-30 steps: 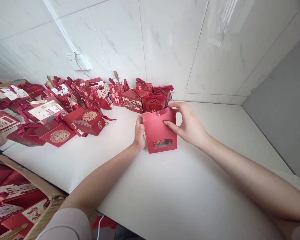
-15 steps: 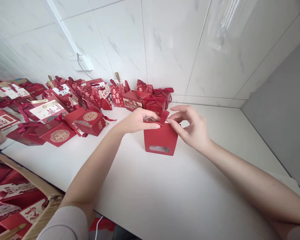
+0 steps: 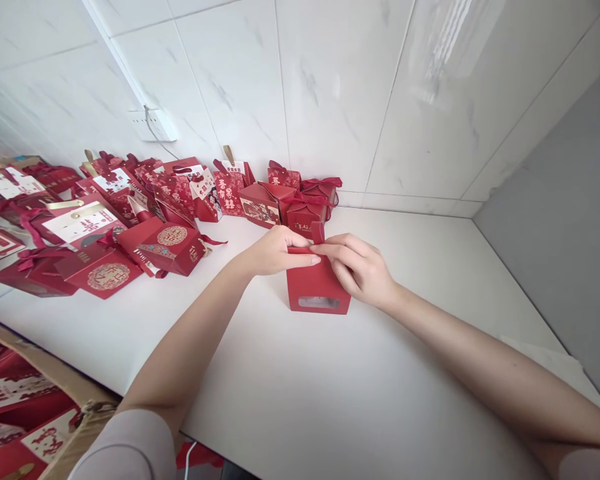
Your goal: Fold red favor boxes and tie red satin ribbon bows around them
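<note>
A red gift box with a small clear window low on its front stands upright on the white table. My left hand grips its top edge from the left, thumb along the front and fingers behind. From the right, my right hand is closed at the same top edge, its fingertips meeting the left thumb. A red ribbon loop sticks up between the hands. What the right fingertips pinch there is partly covered. Just behind stands another red box with a ribbon bow.
Many red gift boxes with bows and gold prints crowd the table's left and back. A cardboard carton full of red boxes stands at lower left. A wall socket with a cable is on the tiled wall. A grey panel bounds the right.
My right hand has moved left onto the top of the box, its fingers now closed against the edge beside the left thumb. The view has shifted slightly.
</note>
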`<state>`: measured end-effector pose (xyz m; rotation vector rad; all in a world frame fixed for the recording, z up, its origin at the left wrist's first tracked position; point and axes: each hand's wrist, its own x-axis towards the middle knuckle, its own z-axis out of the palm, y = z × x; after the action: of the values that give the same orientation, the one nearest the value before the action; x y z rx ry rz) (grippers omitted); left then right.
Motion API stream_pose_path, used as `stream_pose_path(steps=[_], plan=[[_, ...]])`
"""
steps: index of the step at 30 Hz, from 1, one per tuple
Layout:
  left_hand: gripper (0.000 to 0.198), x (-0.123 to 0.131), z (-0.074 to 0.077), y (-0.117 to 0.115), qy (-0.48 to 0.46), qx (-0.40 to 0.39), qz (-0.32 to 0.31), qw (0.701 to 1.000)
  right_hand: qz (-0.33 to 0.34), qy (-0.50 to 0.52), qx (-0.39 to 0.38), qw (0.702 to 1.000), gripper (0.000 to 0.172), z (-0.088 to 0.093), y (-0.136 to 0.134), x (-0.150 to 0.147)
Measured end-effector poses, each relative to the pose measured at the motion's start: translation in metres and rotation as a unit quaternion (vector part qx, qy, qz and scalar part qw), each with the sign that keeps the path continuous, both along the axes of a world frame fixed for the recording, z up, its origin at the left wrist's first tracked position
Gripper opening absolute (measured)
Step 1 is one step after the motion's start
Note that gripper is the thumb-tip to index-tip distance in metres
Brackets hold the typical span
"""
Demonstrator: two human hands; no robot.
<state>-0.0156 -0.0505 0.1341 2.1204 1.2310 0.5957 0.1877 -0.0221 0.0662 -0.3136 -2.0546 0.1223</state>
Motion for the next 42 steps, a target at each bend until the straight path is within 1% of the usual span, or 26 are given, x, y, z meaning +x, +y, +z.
stream_pose_path(steps=[4,7,9,12,15,17,20,23,34,39,42], plan=[[0.032,0.0,0.005,-0.002,0.017,-0.003,-0.01,1.0,0.006,0.051,-0.087,0.995,0.028,-0.005,-0.002,-0.001],[0.026,0.002,0.007,-0.004,0.0,-0.015,-0.022,1.0,0.003,0.054,-0.133,0.99,0.024,-0.005,-0.004,-0.001],[0.025,0.004,0.008,-0.006,-0.017,0.004,-0.006,1.0,-0.005,0.046,-0.149,0.988,0.021,-0.003,-0.006,-0.001],[0.024,0.008,0.008,-0.01,-0.021,0.062,0.027,0.997,-0.027,0.027,-0.148,0.988,0.015,0.001,-0.008,-0.001],[0.022,0.011,0.009,-0.014,-0.013,0.096,0.034,0.995,-0.047,0.014,-0.141,0.989,0.007,0.004,-0.007,-0.001],[0.022,0.012,0.01,-0.015,-0.005,0.107,0.028,0.994,-0.041,0.007,-0.136,0.99,0.004,0.005,-0.005,0.0],[0.022,0.009,0.01,-0.014,0.012,0.121,0.012,0.993,-0.013,-0.014,-0.124,0.992,0.004,0.007,-0.003,0.002],[0.024,0.005,0.009,-0.011,0.026,0.131,0.001,0.991,-0.003,-0.031,-0.123,0.992,0.005,0.01,-0.003,0.003],[0.025,0.001,0.013,-0.011,0.035,0.096,-0.01,0.995,0.021,-0.069,-0.162,0.984,0.007,0.02,-0.006,0.009],[0.021,0.0,0.021,-0.016,0.057,0.07,-0.007,0.996,0.027,-0.063,-0.186,0.98,0.009,0.017,-0.005,0.008],[0.022,0.003,0.022,-0.018,0.043,0.053,-0.012,0.998,0.025,-0.045,-0.19,0.98,0.012,0.012,-0.006,0.006]])
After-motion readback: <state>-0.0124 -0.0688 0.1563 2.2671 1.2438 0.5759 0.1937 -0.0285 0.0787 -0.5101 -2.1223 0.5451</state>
